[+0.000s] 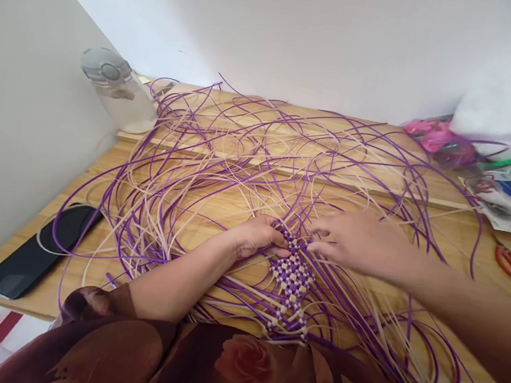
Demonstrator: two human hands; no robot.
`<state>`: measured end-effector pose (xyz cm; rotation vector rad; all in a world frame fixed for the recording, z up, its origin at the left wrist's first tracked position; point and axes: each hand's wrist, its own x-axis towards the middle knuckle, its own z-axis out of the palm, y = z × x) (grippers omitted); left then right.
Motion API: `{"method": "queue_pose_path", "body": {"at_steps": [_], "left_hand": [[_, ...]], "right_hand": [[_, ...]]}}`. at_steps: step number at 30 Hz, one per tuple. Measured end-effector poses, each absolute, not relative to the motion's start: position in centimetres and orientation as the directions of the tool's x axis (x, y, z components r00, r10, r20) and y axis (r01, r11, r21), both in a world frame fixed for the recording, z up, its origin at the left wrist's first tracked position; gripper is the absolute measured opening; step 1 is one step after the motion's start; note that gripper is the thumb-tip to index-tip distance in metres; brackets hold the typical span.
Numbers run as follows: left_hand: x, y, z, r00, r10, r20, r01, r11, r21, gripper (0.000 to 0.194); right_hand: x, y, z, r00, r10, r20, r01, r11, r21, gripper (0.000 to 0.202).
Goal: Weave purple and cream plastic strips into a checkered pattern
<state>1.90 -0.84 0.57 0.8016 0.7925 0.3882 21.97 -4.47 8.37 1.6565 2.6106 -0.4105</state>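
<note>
Lying centrally on the table (459, 233), the woven piece (292, 276) faces the torso. Left hand (259, 238) pinches its upper part, apparently steadying it; right hand (348, 237) curls beside it, strand grip indeterminable. Loose strands (141, 213) spread beyond, probably limiting tangling. A bottle (123, 97) stands farther left.

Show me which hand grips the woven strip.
The left hand, pinching the far part of the purple-and-cream woven strip; the right hand is beside it, not gripping it.

Bright, soft light with stretched edges
</note>
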Motion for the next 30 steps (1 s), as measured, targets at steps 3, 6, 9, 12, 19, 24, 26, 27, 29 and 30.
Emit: {"method": "queue_pose_path", "body": {"at_steps": [3, 6, 9, 12, 19, 24, 26, 27, 29, 30], "left_hand": [[1.9, -0.9, 0.7, 0.655, 0.587, -0.475, -0.023, 0.645, 0.764, 0.027], [2.0, -1.2, 0.7, 0.641, 0.605, -0.473, 0.018, 0.604, 0.797, 0.034], [2.3, -1.7, 0.6, 0.615, 0.641, -0.460, 0.029, 0.565, 0.825, 0.036], [2.6, -2.1, 0.4, 0.592, 0.647, -0.480, -0.021, 0.607, 0.794, 0.038], [2.7, -2.0, 0.3, 0.575, 0.625, -0.527, -0.085, 0.687, 0.722, 0.038], [2.9, -2.2, 0.3, 0.541, 0.640, -0.545, -0.057, 0.675, 0.736, 0.038], [2.9, -2.3, 0.4, 0.541, 0.641, -0.544, -0.046, 0.668, 0.742, 0.037], [2.9, -2.3, 0.4, 0.543, 0.643, -0.540, -0.050, 0.666, 0.744, 0.037], [2.9, -2.3, 0.5, 0.550, 0.642, -0.534, -0.066, 0.671, 0.738, 0.035], [2.9, -2.3, 0.6, 0.552, 0.640, -0.534, -0.074, 0.675, 0.734, 0.035]], "right_hand": [[21.5, -4.8, 7.1, -0.464, 0.872, -0.156, 0.884, 0.446, -0.138, 0.018], [21.9, -4.2, 7.8, -0.472, 0.838, -0.272, 0.878, 0.420, -0.230, 0.024], [22.8, -2.5, 9.2, -0.585, 0.638, -0.501, 0.796, 0.332, -0.507, 0.026], [23.5, -1.0, 8.6, -0.531, 0.722, -0.444, 0.832, 0.345, -0.434, 0.026], [23.9, -2.7, 5.2, -0.474, 0.880, 0.008, 0.874, 0.472, -0.112, 0.025], [24.6, -5.3, 8.3, -0.430, 0.825, -0.366, 0.862, 0.253, -0.440, 0.028], [24.6, -5.7, 9.2, -0.478, 0.714, -0.511, 0.757, 0.041, -0.652, 0.032], [24.5, -5.8, 9.2, -0.468, 0.722, -0.510, 0.701, -0.049, -0.712, 0.033], [24.2, -5.7, 8.5, -0.326, 0.857, -0.399, 0.682, -0.079, -0.727, 0.032], [24.1, -5.6, 7.9, -0.247, 0.924, -0.292, 0.729, -0.022, -0.684, 0.031]]}}
